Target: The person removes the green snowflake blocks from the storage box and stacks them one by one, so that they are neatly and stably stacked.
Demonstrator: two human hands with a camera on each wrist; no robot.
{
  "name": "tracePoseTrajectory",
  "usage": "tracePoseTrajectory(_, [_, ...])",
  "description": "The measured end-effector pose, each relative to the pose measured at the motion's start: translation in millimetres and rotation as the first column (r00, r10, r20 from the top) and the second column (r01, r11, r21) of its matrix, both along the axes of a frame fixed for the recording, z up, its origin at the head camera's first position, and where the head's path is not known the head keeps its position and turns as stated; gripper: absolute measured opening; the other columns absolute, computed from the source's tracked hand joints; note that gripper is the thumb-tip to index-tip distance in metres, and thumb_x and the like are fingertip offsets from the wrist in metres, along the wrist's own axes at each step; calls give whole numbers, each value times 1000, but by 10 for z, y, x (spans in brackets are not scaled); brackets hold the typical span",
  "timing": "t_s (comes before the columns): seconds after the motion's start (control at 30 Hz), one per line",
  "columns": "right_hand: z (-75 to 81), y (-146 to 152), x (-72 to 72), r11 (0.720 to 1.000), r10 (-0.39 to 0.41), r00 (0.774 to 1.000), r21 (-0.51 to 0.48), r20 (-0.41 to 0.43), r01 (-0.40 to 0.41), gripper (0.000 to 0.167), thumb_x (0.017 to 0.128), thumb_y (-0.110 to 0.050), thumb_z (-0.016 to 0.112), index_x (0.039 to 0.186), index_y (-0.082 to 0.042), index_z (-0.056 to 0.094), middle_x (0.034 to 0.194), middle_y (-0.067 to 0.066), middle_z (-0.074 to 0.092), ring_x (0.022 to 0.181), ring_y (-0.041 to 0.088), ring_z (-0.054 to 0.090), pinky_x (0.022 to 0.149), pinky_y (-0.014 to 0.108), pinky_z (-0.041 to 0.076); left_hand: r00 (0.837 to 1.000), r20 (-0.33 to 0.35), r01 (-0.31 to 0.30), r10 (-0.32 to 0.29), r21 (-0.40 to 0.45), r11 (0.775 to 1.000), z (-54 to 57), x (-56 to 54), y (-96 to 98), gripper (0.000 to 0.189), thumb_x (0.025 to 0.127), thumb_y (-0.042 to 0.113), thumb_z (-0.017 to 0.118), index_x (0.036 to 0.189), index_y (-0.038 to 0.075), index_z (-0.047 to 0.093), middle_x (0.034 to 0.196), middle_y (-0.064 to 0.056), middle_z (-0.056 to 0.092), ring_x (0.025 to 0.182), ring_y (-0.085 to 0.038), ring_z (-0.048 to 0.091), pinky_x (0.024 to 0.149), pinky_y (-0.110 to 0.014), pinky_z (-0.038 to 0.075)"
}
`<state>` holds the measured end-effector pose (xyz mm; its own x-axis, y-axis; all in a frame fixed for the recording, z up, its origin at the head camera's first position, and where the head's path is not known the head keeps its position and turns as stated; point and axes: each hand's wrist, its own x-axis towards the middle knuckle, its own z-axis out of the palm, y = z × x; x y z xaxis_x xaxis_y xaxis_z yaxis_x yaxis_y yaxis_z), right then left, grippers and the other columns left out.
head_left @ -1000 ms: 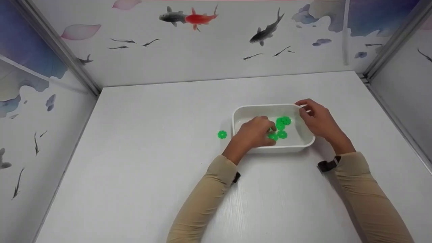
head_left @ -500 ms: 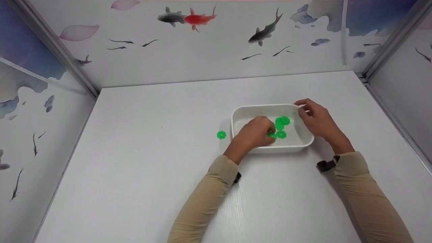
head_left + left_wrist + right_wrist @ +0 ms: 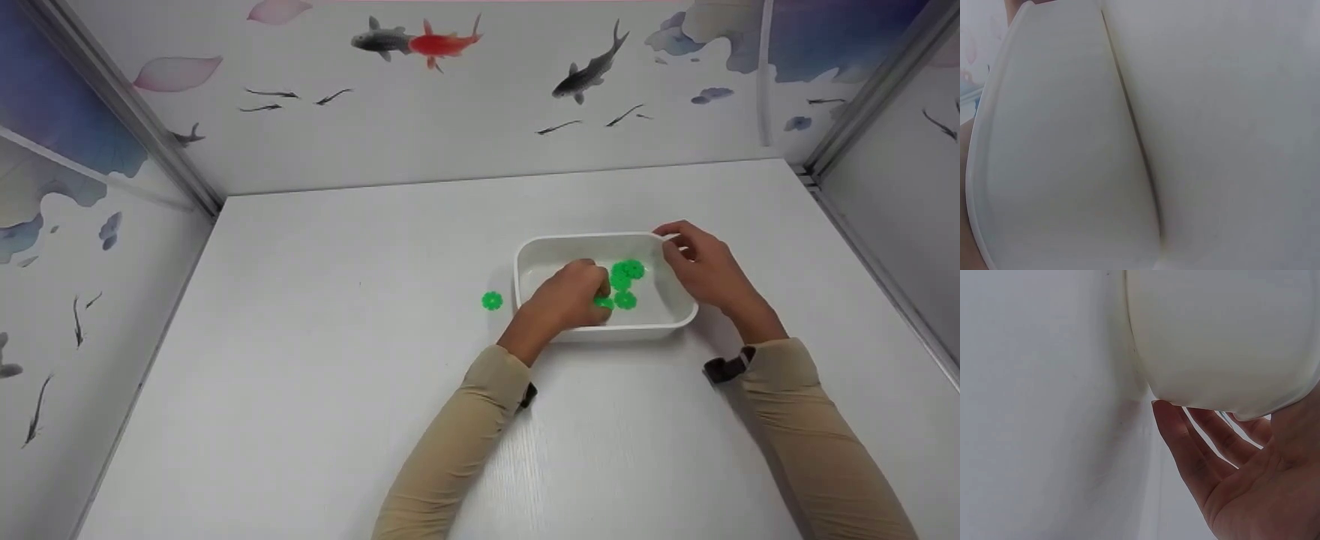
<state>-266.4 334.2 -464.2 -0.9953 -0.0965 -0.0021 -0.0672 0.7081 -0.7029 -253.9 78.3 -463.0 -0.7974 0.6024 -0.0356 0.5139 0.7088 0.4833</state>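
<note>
A white rectangular plastic box (image 3: 667, 326) holds several green flower-shaped plastic discs (image 3: 621, 280). Reaching over its near left rim, my left hand (image 3: 568, 295) pinches one green disc (image 3: 603, 302) low inside the box, between thumb and curled fingers. That disc is mostly hidden by the fingers. At the far right corner, my right hand (image 3: 706, 268) grips the box, thumb at the rim. In the right wrist view the fingertips (image 3: 1163, 408) press on the outer wall (image 3: 1224, 337). The left wrist view is filled by the box's outside wall (image 3: 1061, 135); its fingers are hidden there.
One more green disc (image 3: 492, 301) lies on the white table (image 3: 315, 337), just left of the box. White panels with printed fish (image 3: 446, 41) enclose the table at the back and sides. Black wrist straps (image 3: 726, 369) show at both cuffs.
The left fingers and thumb have drawn together on a green disc, which now shows as a thinner sliver between them. The right hand and the box have stayed in place.
</note>
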Motion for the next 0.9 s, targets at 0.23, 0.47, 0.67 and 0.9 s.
tracePoseTrajectory(0.23, [-9, 0, -10, 1000, 9, 1000, -6, -2, -9, 41, 115, -30, 47, 151, -12, 55, 143, 26, 64, 127, 46, 64, 110, 64, 51, 1000, 4, 5, -5, 19, 1000, -10, -2, -17, 27, 97, 19, 79, 121, 7, 74, 114, -4, 70, 104, -14, 63, 95, -25, 57])
tracePoseTrajectory(0.47, [-5, 0, -12, 1000, 1, 1000, -8, 7, -1, 40, 115, -28, 47, 151, -12, 55, 143, 25, 64, 127, 45, 64, 110, 63, 51, 1000, 18, 7, -7, 35, 999, -9, 3, -20, 29, 99, 18, 77, 125, 7, 72, 117, -5, 70, 104, -13, 61, 96, -24, 56])
tracePoseTrajectory(0.67, [0, 1, -7, 1000, -7, 1000, 3, 30, 6, 41, 115, -29, 47, 153, -13, 53, 145, 25, 62, 129, 45, 62, 111, 64, 51, 1000, 28, -3, 2, 40, 999, -3, -1, -7, 34, 99, 17, 76, 131, 6, 74, 124, -6, 72, 108, -14, 61, 102, -25, 56])
tracePoseTrajectory(0.9, [-12, 19, -5, 1000, 6, 1000, 8, -1, -6, 40, 116, -29, 48, 151, -13, 55, 142, 25, 64, 127, 45, 63, 110, 63, 51, 999, 44, -17, 15, 51, 999, 33, -1, -4, 33, 101, 18, 74, 132, 7, 76, 126, -5, 72, 111, -13, 61, 101, -24, 57])
